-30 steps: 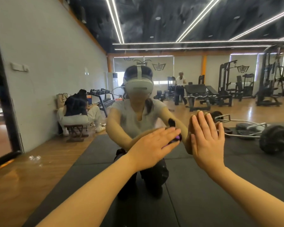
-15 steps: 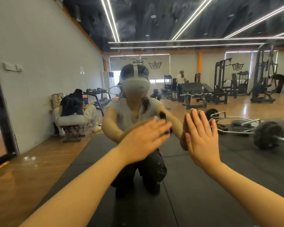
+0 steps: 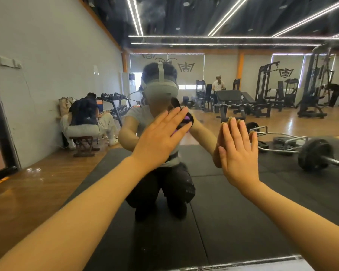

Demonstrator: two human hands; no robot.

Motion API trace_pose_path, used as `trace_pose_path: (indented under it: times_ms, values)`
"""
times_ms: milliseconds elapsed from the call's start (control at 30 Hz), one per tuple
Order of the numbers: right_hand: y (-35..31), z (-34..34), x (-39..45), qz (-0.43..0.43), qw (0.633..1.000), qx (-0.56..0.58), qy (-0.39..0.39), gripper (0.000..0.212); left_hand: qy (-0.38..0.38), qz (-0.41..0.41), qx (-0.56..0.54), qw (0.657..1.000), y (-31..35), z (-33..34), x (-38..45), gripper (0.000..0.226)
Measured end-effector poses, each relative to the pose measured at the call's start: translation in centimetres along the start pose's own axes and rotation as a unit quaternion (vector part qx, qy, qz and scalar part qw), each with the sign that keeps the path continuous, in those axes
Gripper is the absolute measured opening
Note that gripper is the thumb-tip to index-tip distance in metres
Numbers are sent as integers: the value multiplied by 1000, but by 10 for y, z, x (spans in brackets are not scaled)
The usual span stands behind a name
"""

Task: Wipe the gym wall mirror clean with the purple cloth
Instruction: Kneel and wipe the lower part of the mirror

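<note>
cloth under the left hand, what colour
Purple, with dark edges; cloth peeks past the left hand, head view.

**What we are not able to see**

We are seeing only slivers of the purple cloth [image 3: 186,119], since the left hand [image 3: 160,136] is covering most of it against the mirror [image 3: 233,222]. The right hand [image 3: 236,151] is hiding its own palm, so we are not making out how it meets the glass. Both forearms are running off the bottom edge. The reflected face is blurring. The distant gym machines [image 3: 266,98] are showing too small for detail.
</note>
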State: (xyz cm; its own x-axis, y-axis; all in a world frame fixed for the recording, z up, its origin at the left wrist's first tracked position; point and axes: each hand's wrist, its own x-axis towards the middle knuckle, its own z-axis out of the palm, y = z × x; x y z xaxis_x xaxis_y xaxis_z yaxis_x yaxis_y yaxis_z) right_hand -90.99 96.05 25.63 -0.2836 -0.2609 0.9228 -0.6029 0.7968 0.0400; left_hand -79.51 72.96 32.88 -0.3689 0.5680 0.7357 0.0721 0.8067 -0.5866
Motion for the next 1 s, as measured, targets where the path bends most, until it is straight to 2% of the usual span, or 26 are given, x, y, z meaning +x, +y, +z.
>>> trace_pose_path:
  times_ms: [100,233,300,467,700,767,900,1000]
  values:
    - [-1,1,-1,2,1000,-1,6,57,-29,63,-37,997,18,14,-24,44]
    - [-1,-1,-1,-2,1000,-4,9,56,-81,137,-22,987,34,18,-46,47]
    - [-3,-1,-1,1,1000,-5,11,56,-75,135,-4,988,38,18,-41,46]
    - [-4,-1,-1,7,1000,-7,13,56,-54,56,-9,997,52,25,-30,47]
    - [0,-3,0,-7,1000,-23,15,57,-133,200,12,971,49,25,-51,53]
    - [0,-2,0,-6,1000,-22,12,57,-104,168,6,980,36,16,-39,50]
    - [-1,-2,0,1,1000,-18,4,59,-10,3,10,1000,-19,-12,-14,52]
    - [-4,-3,0,5,1000,-12,-5,60,-19,-42,23,999,-42,-25,-16,68]
